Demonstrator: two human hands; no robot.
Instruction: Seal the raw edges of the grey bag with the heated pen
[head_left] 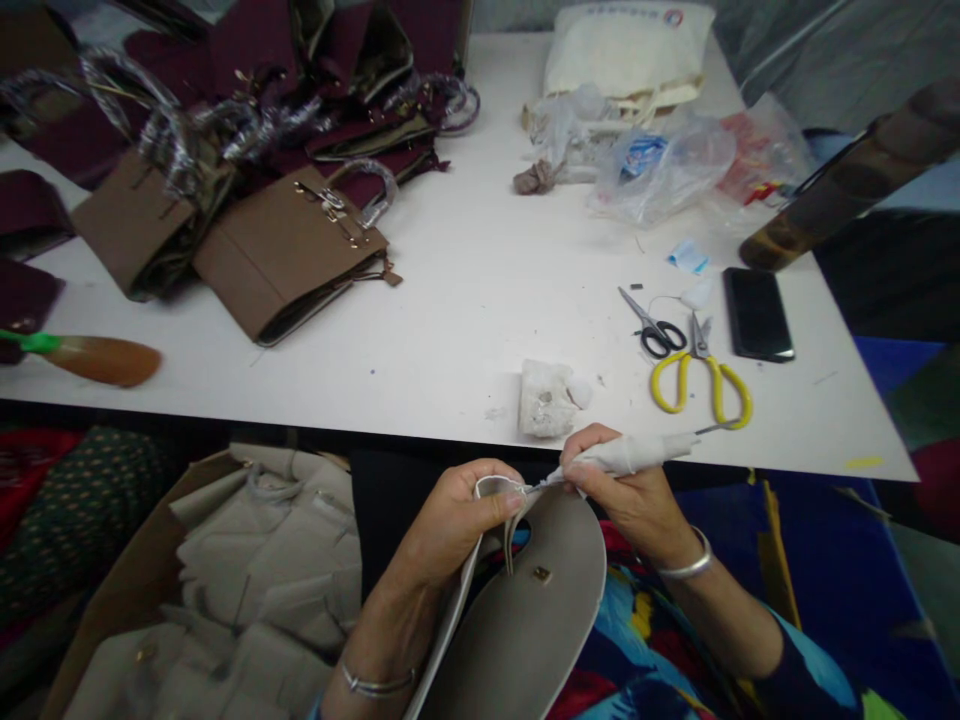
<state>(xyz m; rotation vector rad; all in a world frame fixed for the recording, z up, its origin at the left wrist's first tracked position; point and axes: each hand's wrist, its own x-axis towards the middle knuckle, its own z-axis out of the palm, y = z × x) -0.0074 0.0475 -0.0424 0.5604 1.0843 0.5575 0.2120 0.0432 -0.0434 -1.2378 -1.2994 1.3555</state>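
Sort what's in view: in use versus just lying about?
In use: left hand, grey bag flap, right hand, wrapped tool.
Lying about: yellow scissors, black scissors, phone, brown handbags, white block, plastic bags.

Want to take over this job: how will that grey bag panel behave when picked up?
Probably stiff: the grey bag panel holds a smooth curve below the left hand without crumpling. Likely light, since fingers pinch only its top edge. Its smooth face may be slippery.
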